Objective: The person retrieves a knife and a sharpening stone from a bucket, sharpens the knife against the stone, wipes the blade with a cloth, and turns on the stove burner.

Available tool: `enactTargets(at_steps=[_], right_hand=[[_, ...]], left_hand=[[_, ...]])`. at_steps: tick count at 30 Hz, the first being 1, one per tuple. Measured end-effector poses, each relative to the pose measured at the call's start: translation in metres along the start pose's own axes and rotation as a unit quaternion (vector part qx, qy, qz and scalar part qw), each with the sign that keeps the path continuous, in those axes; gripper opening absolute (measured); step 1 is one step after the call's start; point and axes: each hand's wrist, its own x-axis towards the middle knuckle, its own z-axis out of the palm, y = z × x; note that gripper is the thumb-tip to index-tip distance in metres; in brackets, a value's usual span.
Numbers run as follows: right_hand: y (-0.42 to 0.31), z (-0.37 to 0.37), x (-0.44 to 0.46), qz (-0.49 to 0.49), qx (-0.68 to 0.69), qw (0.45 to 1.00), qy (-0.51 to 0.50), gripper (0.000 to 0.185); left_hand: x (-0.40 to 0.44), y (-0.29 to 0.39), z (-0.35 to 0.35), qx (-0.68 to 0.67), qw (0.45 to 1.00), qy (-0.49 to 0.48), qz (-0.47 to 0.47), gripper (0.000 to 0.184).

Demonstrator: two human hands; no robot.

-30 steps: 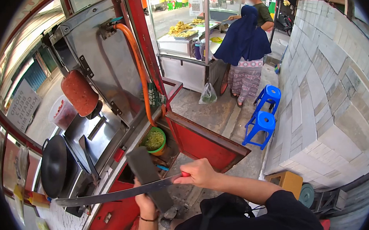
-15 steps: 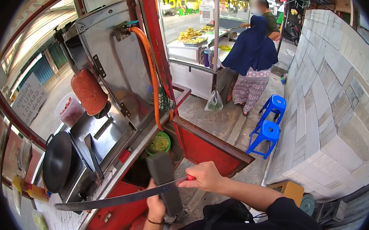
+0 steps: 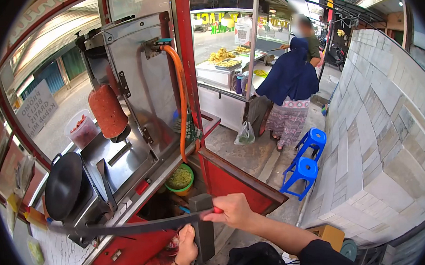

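My right hand [image 3: 233, 211] is closed round the red handle of a long, curved knife [image 3: 135, 228]. The blade stretches left across a dark grey sharpening block [image 3: 203, 234] and over the cart's edge. My left hand [image 3: 186, 246], with a dark band at the wrist, grips the block from its left side, below the blade. The block stands roughly upright, its top end showing above the knife. Whether blade and block touch is hard to tell.
A meat cone [image 3: 108, 111] hangs by a steel burner above a griddle [image 3: 121, 166]. A black wok [image 3: 64, 186] sits left. Beyond the open red door [image 3: 235, 180] are blue stools [image 3: 301, 173], a white block wall [image 3: 374, 121] and two people by another stall [image 3: 225, 107].
The block has turned more upright, and less of it shows above the blade. The knife's handle end now lies nearer its top. The camera view has shifted slightly.
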Motion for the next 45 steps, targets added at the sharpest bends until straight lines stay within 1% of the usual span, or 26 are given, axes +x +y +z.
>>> enactTargets(at_steps=[1,3,5,7,8,9,11,12,13,15,19,21,23,24,25,27,30,31,34,35,37,38,39,42,43,45], right_hand=[[-0.002,-0.004,0.008,0.003,0.017,0.999,0.042,0.053],[0.013,0.002,-0.003,0.032,0.007,0.999,0.036,0.052],[0.026,0.018,-0.040,0.095,0.069,0.993,-0.008,0.053],[0.021,0.028,-0.064,0.100,0.062,0.993,-0.030,0.051],[0.018,0.032,-0.070,0.103,0.060,0.992,-0.048,0.050],[0.014,0.034,-0.073,0.109,0.059,0.990,-0.062,0.049],[0.002,0.029,-0.046,0.097,0.076,0.992,-0.029,0.048],[0.001,0.024,-0.029,0.080,0.089,0.993,0.003,0.048],[0.004,0.020,-0.017,0.083,0.086,0.993,0.004,0.048],[0.010,0.017,-0.006,0.117,0.077,0.989,0.054,0.047],[0.015,0.036,-0.068,0.150,0.065,0.986,-0.042,0.051],[0.010,0.036,-0.071,0.143,0.067,0.986,-0.047,0.053],[0.007,0.028,-0.052,0.103,0.035,0.993,-0.037,0.049],[0.005,0.021,-0.036,0.108,0.034,0.993,-0.035,0.049],[0.004,0.012,-0.016,0.088,0.026,0.996,0.003,0.049],[0.005,0.008,-0.014,0.074,0.017,0.996,0.044,0.050],[0.024,0.016,-0.049,0.106,0.037,0.994,-0.001,0.056],[0.026,0.019,-0.069,0.102,0.037,0.994,-0.004,0.056],[0.027,0.023,-0.088,0.123,-0.009,0.991,-0.059,0.054],[0.029,0.026,-0.087,0.129,-0.007,0.990,-0.056,0.054],[0.017,0.013,-0.045,0.054,0.019,0.998,0.000,0.052],[0.010,0.007,-0.028,0.041,0.028,0.998,0.025,0.051],[0.013,0.003,-0.023,0.044,0.026,0.998,0.026,0.051],[0.025,0.003,-0.037,0.099,0.021,0.994,0.029,0.052],[0.032,0.007,-0.057,0.097,0.021,0.995,0.029,0.052],[0.043,0.011,-0.097,0.106,0.011,0.992,-0.063,0.054]], left_hand=[[0.012,0.060,0.006,-0.210,0.973,0.011,-0.093,0.051],[0.015,0.069,-0.008,-0.258,0.958,0.030,-0.119,0.053],[0.011,0.024,-0.033,-0.403,0.897,0.030,-0.182,0.051],[0.021,0.029,-0.039,-0.394,0.883,0.138,-0.214,0.064],[0.023,0.031,-0.044,-0.453,0.866,0.087,-0.195,0.060],[0.019,0.030,-0.035,-0.451,0.866,0.087,-0.197,0.060],[0.001,0.017,-0.005,-0.208,0.948,0.164,-0.177,0.056],[-0.008,-0.007,-0.014,-0.044,0.991,-0.037,-0.124,0.049],[0.005,0.041,0.006,-0.183,0.980,0.014,-0.071,0.052],[0.013,0.058,-0.001,-0.264,0.958,0.007,-0.113,0.055],[0.013,-0.008,-0.035,-0.457,0.860,0.086,-0.211,0.049],[0.020,0.005,-0.046,-0.498,0.848,-0.001,-0.182,0.047],[0.002,-0.013,-0.022,-0.304,0.920,0.106,-0.223,0.048],[-0.010,-0.024,-0.011,-0.245,0.951,0.053,-0.180,0.051],[-0.002,0.022,0.001,-0.197,0.961,0.051,-0.189,0.052],[0.012,0.046,0.002,-0.309,0.940,-0.009,-0.142,0.052],[0.014,0.010,-0.022,-0.351,0.916,0.060,-0.187,0.059],[0.022,0.033,-0.028,-0.443,0.858,0.104,-0.240,0.062],[0.040,0.063,-0.040,-0.493,0.841,0.076,-0.209,0.062],[0.030,0.032,-0.039,-0.473,0.845,0.055,-0.245,0.059],[0.009,0.024,-0.001,-0.219,0.947,0.132,-0.197,0.056],[0.003,0.019,-0.004,-0.147,0.972,-0.017,-0.183,0.054],[0.007,0.032,0.009,-0.214,0.967,0.004,-0.137,0.058],[0.011,0.022,-0.013,-0.376,0.912,0.002,-0.165,0.058],[0.014,0.011,-0.022,-0.352,0.913,0.082,-0.190,0.059],[0.036,0.055,-0.047,-0.490,0.841,0.073,-0.216,0.061]])
